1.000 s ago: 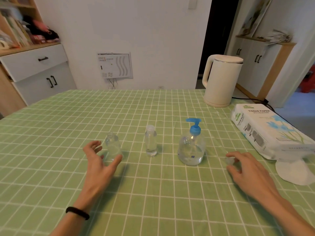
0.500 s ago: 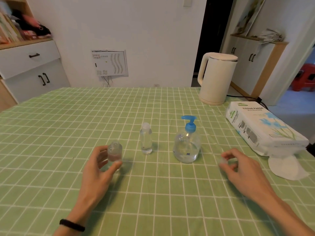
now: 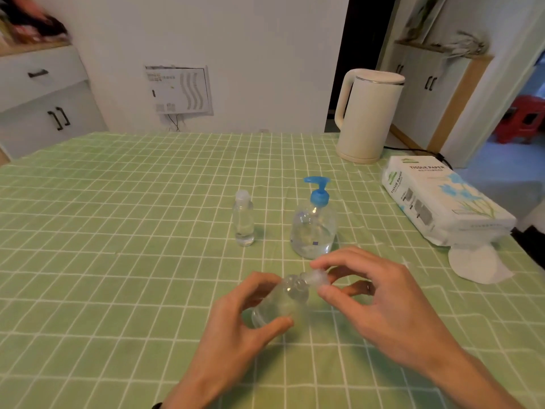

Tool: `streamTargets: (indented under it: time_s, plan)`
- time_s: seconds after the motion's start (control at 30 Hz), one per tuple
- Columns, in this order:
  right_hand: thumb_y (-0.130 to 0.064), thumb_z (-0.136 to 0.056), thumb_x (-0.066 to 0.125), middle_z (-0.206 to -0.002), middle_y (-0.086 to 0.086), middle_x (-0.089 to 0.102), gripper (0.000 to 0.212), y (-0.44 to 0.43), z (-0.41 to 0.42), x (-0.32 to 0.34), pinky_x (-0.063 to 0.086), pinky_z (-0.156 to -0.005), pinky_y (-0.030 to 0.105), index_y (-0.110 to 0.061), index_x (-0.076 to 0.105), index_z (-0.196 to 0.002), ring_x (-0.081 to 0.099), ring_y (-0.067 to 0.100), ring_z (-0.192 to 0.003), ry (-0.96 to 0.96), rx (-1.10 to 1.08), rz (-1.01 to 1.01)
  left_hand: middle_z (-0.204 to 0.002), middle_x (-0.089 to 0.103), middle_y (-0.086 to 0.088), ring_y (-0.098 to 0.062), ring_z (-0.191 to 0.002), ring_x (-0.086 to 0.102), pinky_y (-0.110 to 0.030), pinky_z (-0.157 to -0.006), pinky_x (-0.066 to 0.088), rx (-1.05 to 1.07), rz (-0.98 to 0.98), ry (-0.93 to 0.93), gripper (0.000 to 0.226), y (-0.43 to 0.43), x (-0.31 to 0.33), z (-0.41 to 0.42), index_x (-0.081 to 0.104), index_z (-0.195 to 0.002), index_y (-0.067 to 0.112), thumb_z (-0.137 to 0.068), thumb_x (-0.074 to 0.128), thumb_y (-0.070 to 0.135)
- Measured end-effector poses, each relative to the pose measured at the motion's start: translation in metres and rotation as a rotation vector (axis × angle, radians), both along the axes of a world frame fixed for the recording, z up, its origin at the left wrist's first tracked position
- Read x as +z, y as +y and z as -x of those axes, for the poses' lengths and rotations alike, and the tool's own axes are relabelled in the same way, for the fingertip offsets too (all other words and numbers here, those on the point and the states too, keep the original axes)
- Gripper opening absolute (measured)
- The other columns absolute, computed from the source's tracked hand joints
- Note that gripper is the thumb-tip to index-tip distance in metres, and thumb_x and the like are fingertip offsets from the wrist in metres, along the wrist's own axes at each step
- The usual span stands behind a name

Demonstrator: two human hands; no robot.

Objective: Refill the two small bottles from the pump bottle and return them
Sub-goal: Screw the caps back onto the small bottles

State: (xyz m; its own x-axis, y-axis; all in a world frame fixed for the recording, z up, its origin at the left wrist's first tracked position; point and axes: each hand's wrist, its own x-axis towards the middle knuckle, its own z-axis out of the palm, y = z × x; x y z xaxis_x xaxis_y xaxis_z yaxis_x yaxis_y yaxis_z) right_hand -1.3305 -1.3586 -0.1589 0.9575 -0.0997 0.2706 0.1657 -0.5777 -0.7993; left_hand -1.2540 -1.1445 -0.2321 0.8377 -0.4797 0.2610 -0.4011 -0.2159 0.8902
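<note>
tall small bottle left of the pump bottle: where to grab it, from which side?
Judgement only: take the tall small bottle around its straight clear body, below the cap, fingers closing from the near-left. It stands upright and slim, so a side wrap should hold it steady. The pump bottle stands close on its right; the left side is open tablecloth.

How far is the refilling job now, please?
Done: I cannot tell; no bottle's fill state is clear. In hand: the left hand holds the round small bottle tilted, and the right hand has its cap at the neck. Left: the slim bottle stands capped and untouched beside the pump bottle, and the held bottle must go back.
</note>
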Motion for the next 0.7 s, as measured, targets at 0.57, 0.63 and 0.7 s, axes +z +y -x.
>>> streamTargets:
  time_s: [0.57,0.63,0.7]
  plan:
    - [-0.061,-0.094,0.053,-0.109,-0.03,0.065,0.029,-0.01,0.006,0.003,0.058,-0.07,0.023,-0.05,0.061,-0.12,0.068,-0.002,-0.095,0.066,0.106,0.361,-0.116,0.076,0.023,-0.005,-0.11,0.072,-0.015,-0.095,0.051,-0.051,-0.095,-0.002,0.042,-0.002,0.0,0.005,0.07,-0.117,0.041,-0.077,0.082,0.044]
    - [-0.068,-0.095,0.049,-0.099,-0.029,0.068,0.029,-0.01,0.006,0.002,0.058,-0.07,0.026,-0.047,0.064,-0.107,0.068,-0.003,-0.09,0.085,0.072,0.407,-0.115,0.076,0.023,-0.005,-0.11,0.072,-0.018,-0.095,0.052,-0.06,-0.105,-0.007,0.042,-0.002,-0.001,0.003,0.07,-0.118,0.042,-0.077,0.082,0.044]
    - [-0.076,-0.089,0.049,-0.099,-0.031,0.068,0.039,-0.011,0.006,0.003,0.056,-0.069,0.024,-0.049,0.064,-0.112,0.068,-0.004,-0.089,0.102,0.053,0.369,-0.115,0.076,0.023,-0.005,-0.109,0.073,-0.017,-0.094,0.053,-0.064,-0.104,-0.006,0.042,-0.002,-0.001,0.004,0.07,-0.117,0.043,-0.077,0.082,0.045]
